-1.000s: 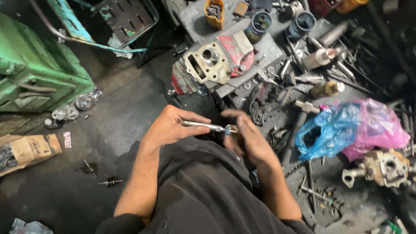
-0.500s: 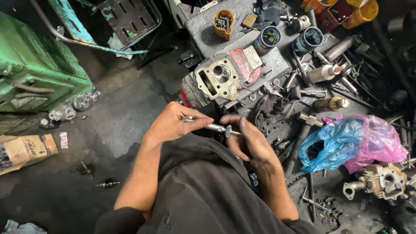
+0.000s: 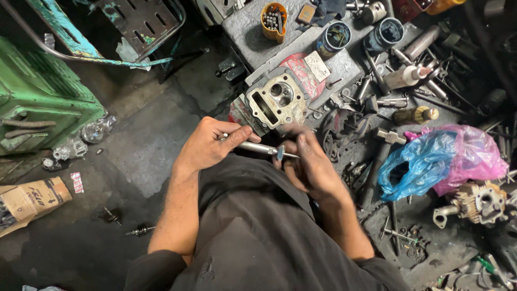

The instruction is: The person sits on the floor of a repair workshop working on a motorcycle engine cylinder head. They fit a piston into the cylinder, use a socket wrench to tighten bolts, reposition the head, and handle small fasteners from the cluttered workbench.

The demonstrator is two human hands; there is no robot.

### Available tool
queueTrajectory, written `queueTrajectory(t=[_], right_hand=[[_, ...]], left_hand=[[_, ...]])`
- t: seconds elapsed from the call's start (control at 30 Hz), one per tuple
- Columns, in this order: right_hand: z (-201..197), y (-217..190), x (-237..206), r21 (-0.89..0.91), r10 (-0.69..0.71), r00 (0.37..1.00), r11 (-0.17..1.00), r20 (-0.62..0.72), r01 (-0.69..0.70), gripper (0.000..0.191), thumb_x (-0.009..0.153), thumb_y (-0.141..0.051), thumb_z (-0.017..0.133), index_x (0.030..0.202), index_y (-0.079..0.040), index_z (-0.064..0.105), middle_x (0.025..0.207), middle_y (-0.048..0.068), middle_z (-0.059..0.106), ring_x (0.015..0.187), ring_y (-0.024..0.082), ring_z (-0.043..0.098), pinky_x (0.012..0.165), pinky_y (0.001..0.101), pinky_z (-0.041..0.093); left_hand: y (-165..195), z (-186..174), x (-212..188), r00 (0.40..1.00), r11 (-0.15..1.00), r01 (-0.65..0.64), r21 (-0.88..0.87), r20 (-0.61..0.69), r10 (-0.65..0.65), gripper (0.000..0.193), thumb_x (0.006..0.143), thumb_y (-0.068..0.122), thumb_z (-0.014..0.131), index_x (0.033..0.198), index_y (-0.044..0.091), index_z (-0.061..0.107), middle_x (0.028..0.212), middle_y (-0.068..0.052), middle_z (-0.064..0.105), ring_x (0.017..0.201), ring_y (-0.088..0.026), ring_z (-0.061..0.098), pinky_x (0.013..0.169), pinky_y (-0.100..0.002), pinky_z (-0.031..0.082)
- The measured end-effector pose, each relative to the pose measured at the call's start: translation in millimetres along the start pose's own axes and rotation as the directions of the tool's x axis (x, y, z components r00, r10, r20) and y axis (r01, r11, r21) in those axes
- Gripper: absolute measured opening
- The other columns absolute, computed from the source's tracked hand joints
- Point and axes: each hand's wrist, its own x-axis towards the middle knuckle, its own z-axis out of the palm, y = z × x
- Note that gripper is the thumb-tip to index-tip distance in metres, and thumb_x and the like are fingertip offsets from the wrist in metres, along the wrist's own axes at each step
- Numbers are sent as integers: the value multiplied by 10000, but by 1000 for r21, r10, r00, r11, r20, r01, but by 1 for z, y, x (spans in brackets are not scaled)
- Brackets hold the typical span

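My left hand (image 3: 210, 144) grips the end of a thin metal rod-shaped tool (image 3: 257, 147), held level over my lap. My right hand (image 3: 308, 164) is closed on the rod's other end, at a small blue disc-like piece (image 3: 280, 152); its fingers are blurred. Both hands hover above my dark trousers (image 3: 253, 226). Just beyond them on the floor lies a grey engine cylinder head (image 3: 274, 99), partly on a red rag (image 3: 301, 75).
A green metal machine (image 3: 37, 102) stands at left. Blue and pink plastic bags (image 3: 441, 159) lie at right beside an engine part (image 3: 476, 202). Cans, an orange cup (image 3: 273, 21) of bits and scattered tools crowd the back right. A cardboard box (image 3: 29, 202) sits lower left.
The view has tipped so the floor items have slid downward in frame. Both hands still hold the rod; the right hand's fingers have shifted along it and now blur.
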Motion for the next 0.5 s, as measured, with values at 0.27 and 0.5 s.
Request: queueTrajectory(t=[0.27,0.5], right_hand=[[18,-2,10,-152,-143,989,978,27,146,487,1119,-380,334,1481,-55,350,871,102,639,465,87,448,394,224,348],[20,9,13,-237,-147,980,965,-134,112,522,1048,-406,344,1457,-84,306,927,87,661,466,105,479,380,232,362]], left_hand=[[-16,-18,-4,999,998,38,-46,24,-37,269,1022,266,659,1018,49,818,788,-19,785,733,-19,602,675,-237,526],[-22,-22,-11,999,992,50,-118,27,-47,288,1038,265,638,1026,35,811,807,-11,786,722,-22,608,645,-238,513]])
